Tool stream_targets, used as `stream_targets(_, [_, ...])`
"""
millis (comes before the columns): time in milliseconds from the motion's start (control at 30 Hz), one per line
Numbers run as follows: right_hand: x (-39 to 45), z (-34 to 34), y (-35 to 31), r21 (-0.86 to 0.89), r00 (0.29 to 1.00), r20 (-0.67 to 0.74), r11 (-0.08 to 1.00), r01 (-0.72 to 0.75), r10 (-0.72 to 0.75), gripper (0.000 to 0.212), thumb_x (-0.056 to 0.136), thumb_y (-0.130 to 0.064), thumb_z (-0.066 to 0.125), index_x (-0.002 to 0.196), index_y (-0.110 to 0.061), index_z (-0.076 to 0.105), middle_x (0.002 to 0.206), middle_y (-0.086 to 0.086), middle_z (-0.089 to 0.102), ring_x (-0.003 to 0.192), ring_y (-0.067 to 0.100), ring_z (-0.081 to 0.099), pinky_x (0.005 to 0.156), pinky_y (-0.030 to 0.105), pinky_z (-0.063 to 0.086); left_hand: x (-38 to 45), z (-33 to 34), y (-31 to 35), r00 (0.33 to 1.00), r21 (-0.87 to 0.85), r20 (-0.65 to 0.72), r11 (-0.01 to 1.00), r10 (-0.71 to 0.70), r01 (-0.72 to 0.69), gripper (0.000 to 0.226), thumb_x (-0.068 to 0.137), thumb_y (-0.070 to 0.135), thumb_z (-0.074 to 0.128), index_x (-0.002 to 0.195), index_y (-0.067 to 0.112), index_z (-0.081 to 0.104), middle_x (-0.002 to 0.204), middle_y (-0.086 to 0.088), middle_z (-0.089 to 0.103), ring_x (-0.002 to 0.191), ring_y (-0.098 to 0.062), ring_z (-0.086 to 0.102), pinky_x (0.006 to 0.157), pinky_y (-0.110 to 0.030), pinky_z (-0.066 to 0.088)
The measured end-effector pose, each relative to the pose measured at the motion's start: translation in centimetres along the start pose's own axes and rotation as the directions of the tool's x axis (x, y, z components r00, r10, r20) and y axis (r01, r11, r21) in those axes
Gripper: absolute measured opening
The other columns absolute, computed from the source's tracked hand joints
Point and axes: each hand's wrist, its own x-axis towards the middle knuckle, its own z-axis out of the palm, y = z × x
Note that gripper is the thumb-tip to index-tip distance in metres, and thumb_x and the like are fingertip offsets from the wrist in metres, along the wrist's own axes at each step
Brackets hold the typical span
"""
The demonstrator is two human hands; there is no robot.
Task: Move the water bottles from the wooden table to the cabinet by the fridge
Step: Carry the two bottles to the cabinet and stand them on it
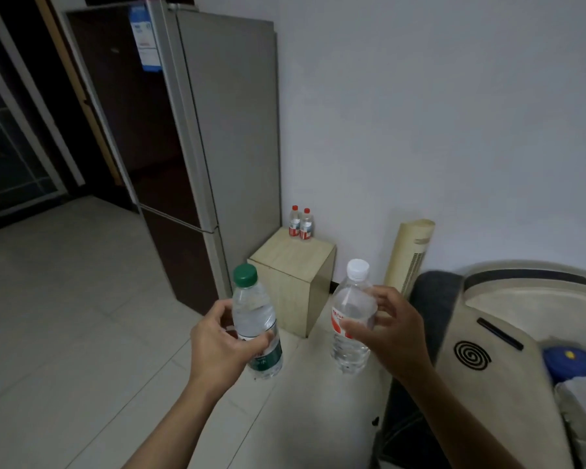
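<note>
Bottles gripped mid-body, green-capped bottle (256,324) in left hand (217,346), white-capped bottle (351,319) in right hand (391,333): light, slick, squashy plastic, cabinet (293,262) at twelve o'clock.

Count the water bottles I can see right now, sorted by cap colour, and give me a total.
Red cap: 2, one and its neighbour, both standing on the cabinet by the fridge
Green cap: 1, the bottle in the left hand
White cap: 1, the bottle in the right hand
Total: 4 bottles
</note>
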Motion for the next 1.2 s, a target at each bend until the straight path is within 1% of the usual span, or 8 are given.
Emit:
stream_targets(167, [6.3, 2.5, 2.6, -0.026, 0.999, -0.026, 0.999, -0.022, 0.022, 0.058, 0.063, -0.049, 0.086, 0.108, -0.023, 0.06, 0.104, -0.008, 0.068, 0.095, 0.009, 0.068, 0.078, 0.034, 0.061, 8.5, 2.5, -2.9, 0.999, -0.029, 0.044, 0.999, -0.028, 0.029, 0.057, 0.048, 0.035, 0.093, 0.099, 0.03, 0.067, 0.089, 0.012, 0.073, 0.082, -0.007, 0.071, 0.067, -0.025, 0.059])
stream_targets(267, [10.3, 3.9, 3.2, -0.051, 0.998, -0.065, 0.999, -0.018, 0.015, 0.047, 0.065, -0.032, 0.085, 0.103, -0.028, 0.059, 0.101, -0.006, 0.069, 0.094, 0.006, 0.069, 0.078, 0.03, 0.061, 14.2, 4.0, -3.9, 0.998, -0.07, 0.067, 0.997, -0.012, 0.017, 0.057, 0.053, 0.026, 0.095, 0.102, 0.025, 0.067, 0.091, 0.009, 0.073, 0.081, -0.006, 0.071, 0.066, -0.023, 0.06])
stream_targets(433, [18.1, 5.8, 4.3, -0.149, 0.993, -0.114, 0.988, -0.033, 0.016, 0.05, 0.062, -0.037, 0.086, 0.105, -0.029, 0.061, 0.106, -0.008, 0.07, 0.094, 0.009, 0.07, 0.078, 0.036, 0.062, 24.0, 6.3, -4.8, 0.993, -0.115, 0.112, 0.993, 0.025, -0.012, 0.054, 0.058, 0.023, 0.095, 0.099, 0.032, 0.062, 0.092, 0.013, 0.07, 0.084, 0.0, 0.067, 0.062, -0.014, 0.055])
stream_targets(567, [23.4, 6.4, 5.7, -0.16, 0.984, -0.178, 0.985, -0.061, 0.032, 0.058, 0.062, -0.023, 0.091, 0.111, -0.022, 0.062, 0.109, -0.006, 0.07, 0.096, 0.012, 0.069, 0.079, 0.035, 0.061, 30.3, 8.2, -5.2, 0.993, -0.126, 0.114, 0.992, 0.02, -0.005, 0.052, 0.057, 0.024, 0.095, 0.096, 0.033, 0.061, 0.09, 0.015, 0.069, 0.084, 0.002, 0.065, 0.06, -0.011, 0.052])
stream_targets(733, [29.2, 7.4, 9.6, -0.15, 0.979, -0.192, 0.984, -0.095, 0.065, 0.055, 0.062, -0.027, 0.091, 0.108, -0.029, 0.062, 0.103, -0.015, 0.07, 0.095, 0.006, 0.068, 0.078, 0.03, 0.06, 36.3, 11.0, -6.6, 0.986, -0.125, 0.164, 0.992, 0.003, 0.017, 0.052, 0.058, 0.027, 0.095, 0.1, 0.031, 0.064, 0.092, 0.013, 0.071, 0.084, 0.0, 0.067, 0.068, -0.024, 0.059])
stream_targets(900, [35.8, 8.4, 14.7, -0.114, 0.982, -0.177, 0.989, -0.091, 0.07, 0.052, 0.061, -0.036, 0.089, 0.103, -0.027, 0.061, 0.1, -0.013, 0.07, 0.092, 0.003, 0.068, 0.071, 0.021, 0.058, 42.5, 15.3, -7.8, 0.986, -0.126, 0.159, 0.99, -0.045, 0.066, 0.052, 0.057, 0.019, 0.096, 0.099, 0.024, 0.065, 0.094, 0.001, 0.071, 0.088, -0.018, 0.069, 0.073, -0.034, 0.061])
stream_targets(1067, [42.8, 8.3, 18.7, -0.069, 0.985, -0.14, 0.991, -0.11, 0.1, 0.06, 0.062, -0.053, 0.085, 0.107, -0.022, 0.062, 0.102, -0.008, 0.07, 0.091, 0.008, 0.07, 0.073, 0.028, 0.06, 47.6, 18.7, -7.9, 0.992, -0.116, 0.101, 0.99, -0.074, 0.086, 0.062, 0.042, 0.053, 0.085, 0.096, 0.032, 0.062, 0.094, 0.006, 0.071, 0.086, -0.012, 0.068, 0.07, -0.028, 0.059])
stream_targets(1200, [48.7, 8.5, 20.5, -0.117, 0.989, -0.106, 0.986, -0.117, 0.105, 0.059, 0.061, -0.045, 0.087, 0.107, -0.02, 0.06, 0.103, -0.008, 0.068, 0.089, 0.006, 0.068, 0.072, 0.022, 0.059, 52.8, 20.7, -8.2, 0.991, -0.104, 0.1, 0.99, -0.085, 0.096, 0.071, 0.041, 0.056, 0.082, 0.102, 0.026, 0.064, 0.097, 0.005, 0.071, 0.087, -0.013, 0.068, 0.069, -0.027, 0.059])
